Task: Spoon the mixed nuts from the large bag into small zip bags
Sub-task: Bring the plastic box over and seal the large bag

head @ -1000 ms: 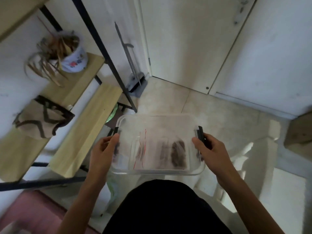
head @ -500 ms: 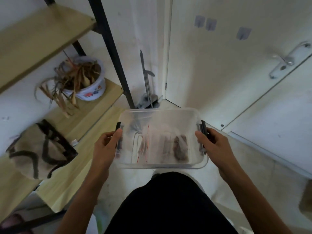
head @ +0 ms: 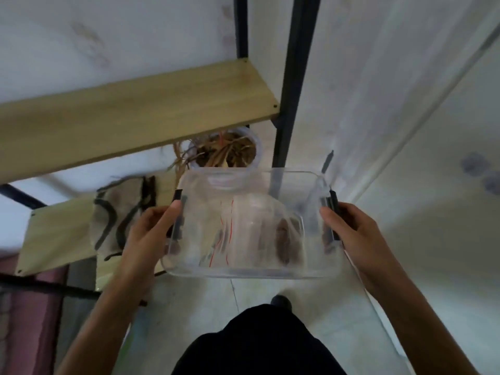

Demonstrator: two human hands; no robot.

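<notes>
I carry the clear box (head: pixel 249 226) at mid-frame, my left hand (head: pixel 151 231) gripping its left end and my right hand (head: pixel 351 234) its right, fingers of each curled round the dark latches and thumbs hooked over the rim. A second ago the same box hung over bare floor with a door ahead; now the shelf unit fills the upper left of the frame and the wall stands close on the right, so I have turned toward the shelves and lifted my gaze, while my grip has not changed.

Inside, blurred by motion, lie small zip bags (head: pixel 230 234) with red seal lines, some showing dark contents, likely nuts. I see no spoon and no large bag, so I judge the spooning finished or paused and this a move of packed bags to storage, perhaps onto a shelf. How many bags are filled I cannot tell.

The upper shelf (head: pixel 130 115), pale wood on a black frame (head: pixel 292 104), crosses the upper left. Below it a white pot (head: pixel 227 152) of dry brown leaves stands just behind the box's far edge. A beige bag (head: pixel 119 215) with black straps lies on the lower shelf (head: pixel 56 234) at centre left, near my left hand. Pale floor (head: pixel 338 307) shows below the box, and my dark clothing fills bottom centre.
</notes>
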